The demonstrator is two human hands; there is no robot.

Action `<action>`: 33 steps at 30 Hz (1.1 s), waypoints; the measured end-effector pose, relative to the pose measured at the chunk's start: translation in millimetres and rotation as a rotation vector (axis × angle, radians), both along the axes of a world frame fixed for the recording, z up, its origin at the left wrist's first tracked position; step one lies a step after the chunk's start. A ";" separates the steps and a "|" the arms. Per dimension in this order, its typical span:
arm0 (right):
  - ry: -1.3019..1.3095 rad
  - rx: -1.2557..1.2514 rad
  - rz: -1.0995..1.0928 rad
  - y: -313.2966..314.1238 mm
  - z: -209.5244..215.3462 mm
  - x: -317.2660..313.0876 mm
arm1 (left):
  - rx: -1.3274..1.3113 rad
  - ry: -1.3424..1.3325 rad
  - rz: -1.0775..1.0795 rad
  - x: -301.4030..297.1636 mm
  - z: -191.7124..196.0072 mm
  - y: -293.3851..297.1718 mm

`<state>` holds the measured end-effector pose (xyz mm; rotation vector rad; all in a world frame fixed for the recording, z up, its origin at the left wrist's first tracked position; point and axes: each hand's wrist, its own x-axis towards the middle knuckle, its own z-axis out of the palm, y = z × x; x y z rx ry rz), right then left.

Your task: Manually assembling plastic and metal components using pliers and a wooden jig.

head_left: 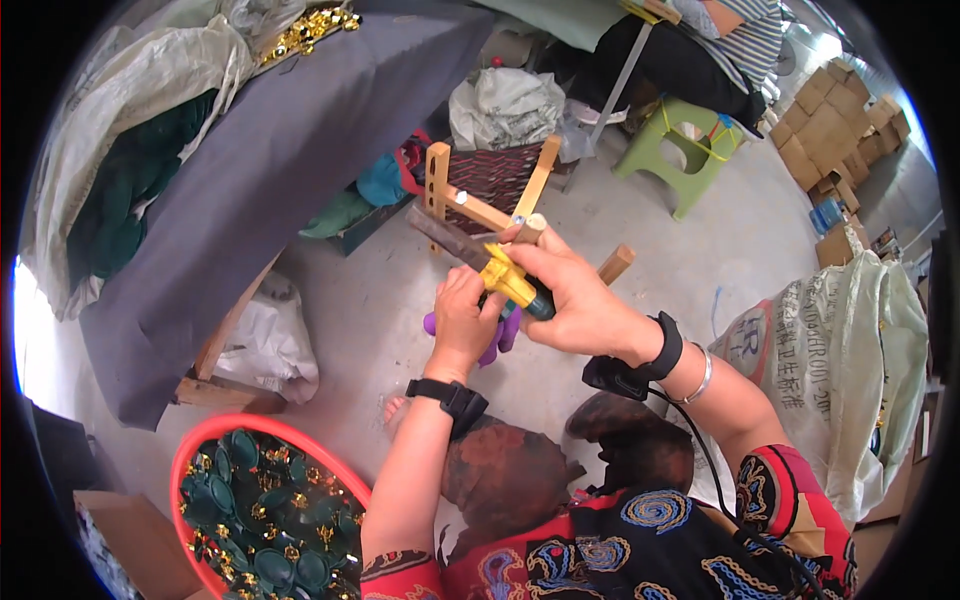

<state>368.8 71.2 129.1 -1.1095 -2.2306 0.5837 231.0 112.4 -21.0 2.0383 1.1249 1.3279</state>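
In front of me, my right hand (575, 300) is closed around a long tool with a dark flat bar (448, 237), a yellow middle (508, 284) and a dark green end (541, 304). My left hand (464, 312) meets it from the left, fingers bent and pressed together at the yellow part. Whatever its fingertips pinch is hidden. Just beyond my right fingers is a round wooden end (533, 228); its connection to the wooden frame (478, 208) behind it cannot be made out. A purple thing (497, 342) shows partly below my hands.
A red-rimmed tub (270, 420) of dark green discs and gold pieces stands lower left. A grey-draped table (300, 140) fills the upper left. At right is a large woven sack (815, 350). Beyond are a green stool (680, 150), a seated person (745, 40) and cardboard boxes (825, 125).
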 end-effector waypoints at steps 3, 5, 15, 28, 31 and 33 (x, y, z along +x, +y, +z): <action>-0.083 0.155 -0.039 -10.7 33.4 18.0 | 0.026 -0.104 0.020 6.7 4.6 -6.3; -0.062 0.346 -0.045 -13.8 77.1 31.1 | 0.035 -0.144 0.031 4.3 11.4 -11.2; -0.454 -0.060 -0.278 -29.4 52.2 42.5 | 0.020 -0.131 0.021 5.5 9.4 -2.9; 0.289 0.082 -0.230 -31.8 -24.4 0.8 | -0.041 0.130 -0.034 -4.7 16.9 -15.8; 0.452 0.158 -0.405 -57.2 -8.1 21.9 | -0.151 -0.117 0.013 -12.8 20.1 -16.3; 0.503 0.284 -0.465 -75.1 5.5 34.6 | -0.370 -0.454 0.027 -26.2 49.9 -20.5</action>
